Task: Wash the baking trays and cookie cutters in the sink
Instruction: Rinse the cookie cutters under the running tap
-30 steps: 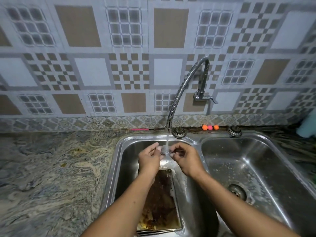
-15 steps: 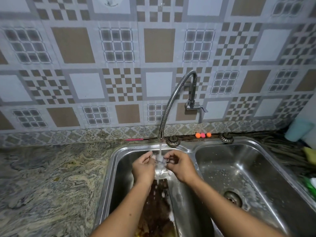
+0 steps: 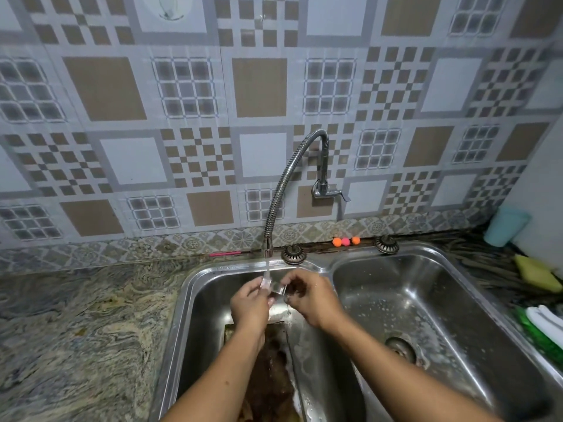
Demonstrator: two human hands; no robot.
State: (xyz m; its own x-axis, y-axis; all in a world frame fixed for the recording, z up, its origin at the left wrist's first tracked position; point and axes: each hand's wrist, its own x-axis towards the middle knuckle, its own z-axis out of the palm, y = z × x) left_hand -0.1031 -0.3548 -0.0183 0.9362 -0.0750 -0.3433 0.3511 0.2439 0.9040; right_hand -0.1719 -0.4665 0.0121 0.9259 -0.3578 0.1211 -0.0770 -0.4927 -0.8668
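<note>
Over the left basin of the steel double sink (image 3: 195, 287), my left hand (image 3: 249, 303) and my right hand (image 3: 310, 296) both pinch a small metal cookie cutter (image 3: 275, 291). Water runs from the flexible faucet (image 3: 275, 202) onto the cutter and my left fingers. Below my hands a baking tray (image 3: 274, 376) caked with brown residue leans in the left basin, partly hidden by my forearms.
The right basin (image 3: 426, 315) holds foam specks and a drain (image 3: 399, 348). On the right counter sit a yellow sponge (image 3: 537, 272), a teal cup (image 3: 505, 225) and a green-and-white item (image 3: 545, 327). A marbled counter (image 3: 85, 330) lies left. Small orange and pink balls (image 3: 345, 240) rest behind the sink.
The view has tilted up, so the sink sits lower in frame. My hands stay under the stream, turning the cutter slightly between the fingers.
</note>
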